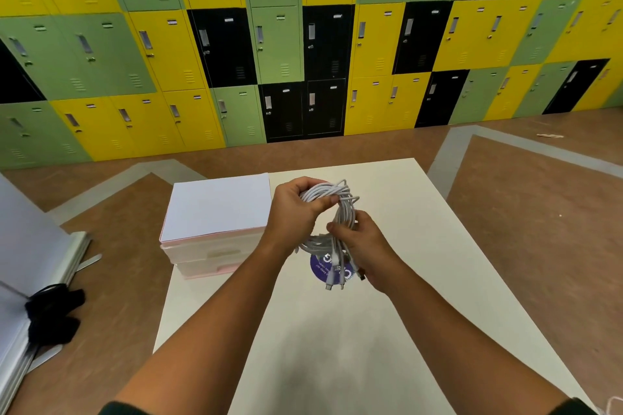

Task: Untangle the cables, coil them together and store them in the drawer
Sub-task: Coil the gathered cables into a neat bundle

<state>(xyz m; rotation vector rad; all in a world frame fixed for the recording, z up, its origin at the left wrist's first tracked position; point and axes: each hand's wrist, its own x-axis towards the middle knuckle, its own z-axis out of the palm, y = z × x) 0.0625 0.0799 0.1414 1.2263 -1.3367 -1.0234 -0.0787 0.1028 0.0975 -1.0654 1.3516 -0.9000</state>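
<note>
L hand grips top of cables, R hand pinches lower loops so coil won't spring apart; drawer unit shut, just beside L hand.

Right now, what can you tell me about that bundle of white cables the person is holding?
The cables are thin, white and plastic-looking. Several are wound together into a loose, roughly upright coil held above the table. The left hand grips the coil's top, and the right hand pinches its lower side. Their plug ends dangle below, over a purple sticker.
</note>
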